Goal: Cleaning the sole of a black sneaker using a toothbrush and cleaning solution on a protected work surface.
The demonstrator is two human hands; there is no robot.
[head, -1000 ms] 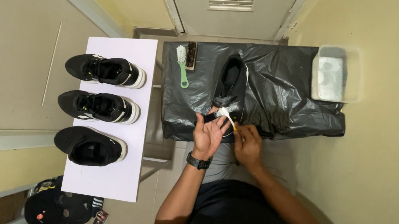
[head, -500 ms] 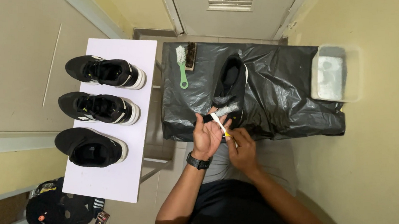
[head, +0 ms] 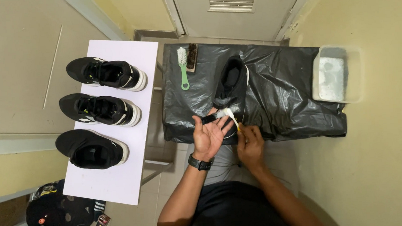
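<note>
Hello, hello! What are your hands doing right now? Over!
Left hand open, palm up, under the black shoe's toe. Right hand gripping a small brush, bristles on the toe. Green brush lies aside; nothing in the way.

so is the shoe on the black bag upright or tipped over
Upright: the black shoe rests sole down on the black plastic sheet, its opening facing up at the camera.

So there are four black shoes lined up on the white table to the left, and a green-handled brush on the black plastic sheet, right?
Not quite: the head view shows three black shoes on the white table, not four. A fourth shoe lies on the black plastic sheet, where the green-handled brush also is.
</note>
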